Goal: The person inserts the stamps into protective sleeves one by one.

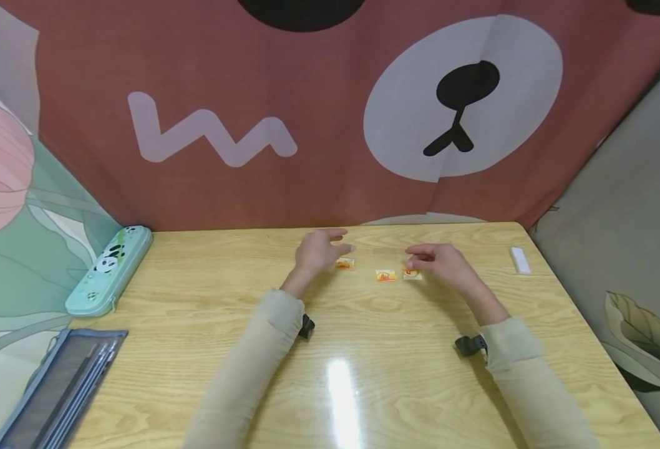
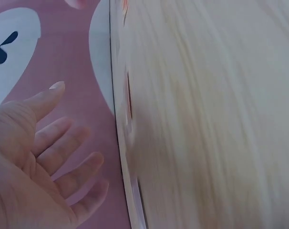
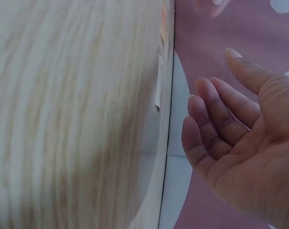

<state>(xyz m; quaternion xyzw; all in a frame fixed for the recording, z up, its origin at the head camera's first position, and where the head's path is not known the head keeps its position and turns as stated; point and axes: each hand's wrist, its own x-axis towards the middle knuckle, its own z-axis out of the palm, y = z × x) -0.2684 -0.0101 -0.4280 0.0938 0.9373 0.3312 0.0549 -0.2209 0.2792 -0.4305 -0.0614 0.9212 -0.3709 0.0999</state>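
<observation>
Three small orange-and-white printed pieces, like little cards or stickers, lie on the wooden table [image 1: 223,374] toward its far edge. My left hand [image 1: 317,251] hovers by the left piece [image 1: 345,264], partly overlapping it in the head view. The left wrist view shows that hand [image 2: 44,162] with fingers relaxed and spread, the palm holding nothing. Between the hands sits the middle piece [image 1: 385,275]. Over the right piece [image 1: 412,275] is my right hand [image 1: 441,263], its fingertips covering part of it. In the right wrist view this hand [image 3: 244,129] has loosely bent fingers and nothing in its grasp.
At the left edge lies a mint panda pencil case [image 1: 108,271], with a blue-edged mesh pouch [image 1: 77,386] of long thin items nearer the front. A white block [image 1: 519,260] lies at the far right. A brown bear-print cloth [image 1: 330,193] hangs behind the table.
</observation>
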